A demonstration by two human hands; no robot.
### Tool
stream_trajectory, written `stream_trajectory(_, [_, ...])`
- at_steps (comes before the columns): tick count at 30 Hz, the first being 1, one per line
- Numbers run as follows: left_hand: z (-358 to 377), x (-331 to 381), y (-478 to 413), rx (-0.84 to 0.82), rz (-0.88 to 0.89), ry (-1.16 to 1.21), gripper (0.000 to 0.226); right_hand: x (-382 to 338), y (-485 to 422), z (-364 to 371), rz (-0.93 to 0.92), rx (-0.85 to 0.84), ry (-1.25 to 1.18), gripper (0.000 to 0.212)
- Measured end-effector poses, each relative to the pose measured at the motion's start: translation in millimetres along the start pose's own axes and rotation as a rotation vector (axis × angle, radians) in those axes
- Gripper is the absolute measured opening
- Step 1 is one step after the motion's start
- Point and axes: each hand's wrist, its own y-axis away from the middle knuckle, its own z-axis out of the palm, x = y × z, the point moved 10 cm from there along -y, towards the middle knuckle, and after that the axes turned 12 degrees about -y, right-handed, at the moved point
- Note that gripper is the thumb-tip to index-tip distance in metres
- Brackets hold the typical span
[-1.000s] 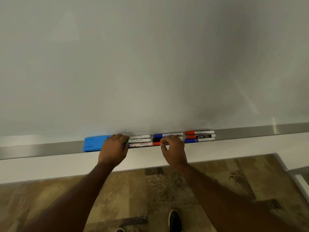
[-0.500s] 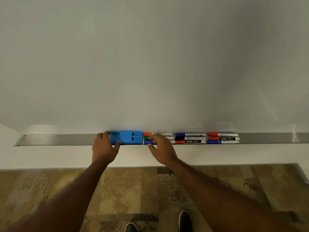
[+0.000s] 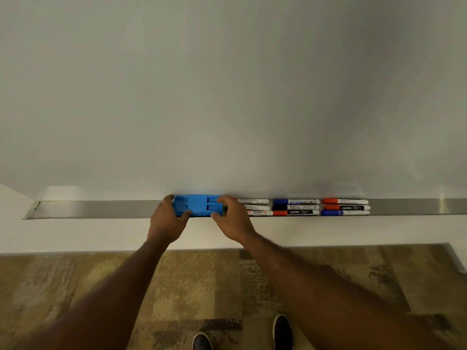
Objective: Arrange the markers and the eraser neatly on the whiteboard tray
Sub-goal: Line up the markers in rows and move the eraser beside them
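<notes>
A blue eraser [image 3: 198, 205] lies flat on the long metal whiteboard tray [image 3: 101, 209]. My left hand [image 3: 165, 221] grips its left end, with fingers behind it and the thumb in front. My right hand [image 3: 232, 219] grips its right end the same way. To the right of the eraser, several markers [image 3: 295, 207] lie lengthwise in three groups, each stacked three deep. The left ends of the nearest group [image 3: 257, 207] are hidden by my right hand. The far right group [image 3: 345, 207] has red and blue caps.
The blank whiteboard [image 3: 227, 97] fills the upper view. The tray's left end [image 3: 31, 210] is at the far left and bare tray continues right of the markers. Below are a white wall strip, patterned carpet [image 3: 202, 286] and my shoes [image 3: 281, 332].
My right hand has moved left from the markers onto the eraser's right end. My left hand now holds the eraser's left end more firmly. The view has shifted left along the tray.
</notes>
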Motion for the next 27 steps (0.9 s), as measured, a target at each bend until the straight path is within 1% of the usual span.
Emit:
stream_trajectory(4, [-8,5,5,0.061,0.016,0.074,0.068,-3,2,-9,-0.017,0.050,-0.064,0.041])
stream_trajectory(8, [-14,22,21,0.117,0.042,0.163,0.059,-2,11,-36,-0.053,0.149,-0.136,0.040])
stream_trajectory(11, [-7,47,39,0.123,0.078,0.236,0.057,12,22,-64,-0.015,0.234,-0.210,0.042])
stream_trajectory(15, [12,96,58,0.101,0.164,0.306,0.050,34,35,-110,0.030,0.314,-0.279,0.040])
stream_trajectory(18, [30,137,67,0.082,0.217,0.344,0.045,50,44,-155,0.053,0.409,-0.296,0.035])
stream_trajectory(21, [53,180,75,0.040,0.237,0.387,0.042,73,54,-199,0.095,0.510,-0.295,0.036])
stream_trajectory(23, [68,203,79,0.007,0.234,0.413,0.041,86,60,-223,0.109,0.547,-0.299,0.037])
stream_trajectory(27, [96,252,88,-0.032,0.270,0.388,0.039,108,71,-274,0.110,0.624,-0.302,0.037])
